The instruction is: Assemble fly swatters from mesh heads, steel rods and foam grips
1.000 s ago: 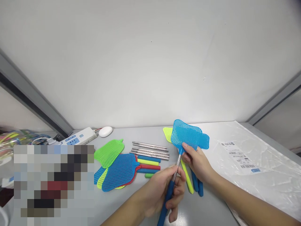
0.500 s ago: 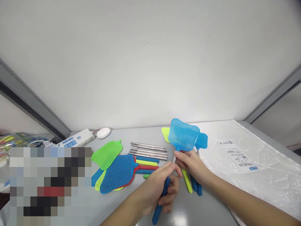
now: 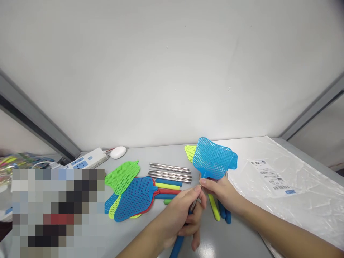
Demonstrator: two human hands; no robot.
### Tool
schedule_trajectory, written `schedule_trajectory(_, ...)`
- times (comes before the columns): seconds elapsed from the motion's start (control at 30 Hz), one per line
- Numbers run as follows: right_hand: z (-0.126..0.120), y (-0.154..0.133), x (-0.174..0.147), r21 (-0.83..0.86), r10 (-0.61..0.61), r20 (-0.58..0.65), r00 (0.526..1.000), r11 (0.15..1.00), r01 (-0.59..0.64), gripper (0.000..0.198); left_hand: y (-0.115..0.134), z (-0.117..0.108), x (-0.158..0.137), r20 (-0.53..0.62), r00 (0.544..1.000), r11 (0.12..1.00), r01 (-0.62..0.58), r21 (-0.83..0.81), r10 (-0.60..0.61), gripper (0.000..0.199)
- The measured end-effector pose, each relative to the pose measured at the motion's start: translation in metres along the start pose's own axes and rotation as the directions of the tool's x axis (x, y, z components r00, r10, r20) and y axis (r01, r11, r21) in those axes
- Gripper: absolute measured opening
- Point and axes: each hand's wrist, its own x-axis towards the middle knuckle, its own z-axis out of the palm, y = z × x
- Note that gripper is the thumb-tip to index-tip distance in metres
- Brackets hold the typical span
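A blue fly swatter [image 3: 212, 157] is held between both hands, its mesh head upright and tilted toward the wall. My left hand [image 3: 185, 211] is closed around the metal rod just above the blue handle [image 3: 177, 245]. My right hand [image 3: 219, 190] pinches the neck below the mesh head, close to the left fingertips. Under and beyond my right hand lie other swatters with a yellow handle [image 3: 214, 208] and blue handles [image 3: 225, 213]; their rods are mostly hidden. To the left are several metal rods [image 3: 170, 172] and loose coloured handles [image 3: 168, 186].
Loose mesh heads, green [image 3: 122, 177] and dark blue [image 3: 135, 199], lie in a pile at left. A power strip [image 3: 88, 157] and a white oval object [image 3: 118, 152] sit behind them. A labelled plastic-wrapped package [image 3: 301, 211] covers the right side. A wall stands behind the table.
The swatter's head has shifted slightly right and down, turning a little. My left hand's grip on the rod has changed, and the handle hangs lower.
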Motion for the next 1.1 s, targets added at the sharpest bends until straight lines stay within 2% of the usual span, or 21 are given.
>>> schedule_trajectory(0.1, -0.002, 0.004, -0.001, -0.017, -0.04, -0.052, 0.998, 0.999, 0.039, 0.024, 0.002, 0.001, -0.001, 0.014, 1.0, 1.0, 0.007, 0.006, -0.007, 0.036)
schedule_trajectory(0.23, -0.002, 0.007, -0.002, -0.023, -0.034, -0.113, 0.993, 0.999, 0.031, 0.024, 0.004, 0.001, -0.002, 0.037, 0.999, 1.0, 0.014, 0.017, -0.015, 0.035)
schedule_trajectory(0.53, 0.0, 0.006, -0.002, -0.074, -0.033, -0.163, 0.986, 0.997, 0.021, 0.029, 0.007, 0.003, -0.004, 0.023, 1.0, 0.999, 0.015, 0.042, -0.016, 0.036)
schedule_trajectory(0.63, -0.002, 0.004, 0.001, -0.016, -0.045, -0.154, 0.987, 0.999, 0.043, 0.03, 0.008, 0.004, -0.005, 0.03, 0.999, 0.999, 0.027, 0.039, -0.028, 0.037)
schedule_trajectory(0.77, -0.019, -0.003, 0.014, 0.138, -0.071, -0.148, 0.986, 0.986, 0.092, 0.037, 0.008, 0.007, -0.008, 0.038, 0.998, 0.998, 0.04, 0.051, -0.042, 0.037)
schedule_trajectory(0.9, -0.031, -0.009, 0.019, 0.156, -0.093, -0.06, 0.994, 0.983, 0.101, 0.035, 0.005, 0.008, -0.009, 0.041, 0.999, 0.999, 0.016, 0.037, -0.018, 0.036)
schedule_trajectory(1.03, -0.024, -0.006, 0.012, 0.112, -0.046, 0.122, 0.991, 0.993, 0.032, 0.025, 0.005, 0.005, -0.007, -0.009, 1.0, 0.998, -0.028, 0.05, 0.029, 0.036)
schedule_trajectory(1.1, -0.02, -0.005, 0.009, 0.061, -0.039, 0.166, 0.985, 0.998, 0.029, 0.028, 0.005, 0.002, -0.006, -0.038, 0.998, 0.997, -0.055, 0.063, 0.057, 0.037)
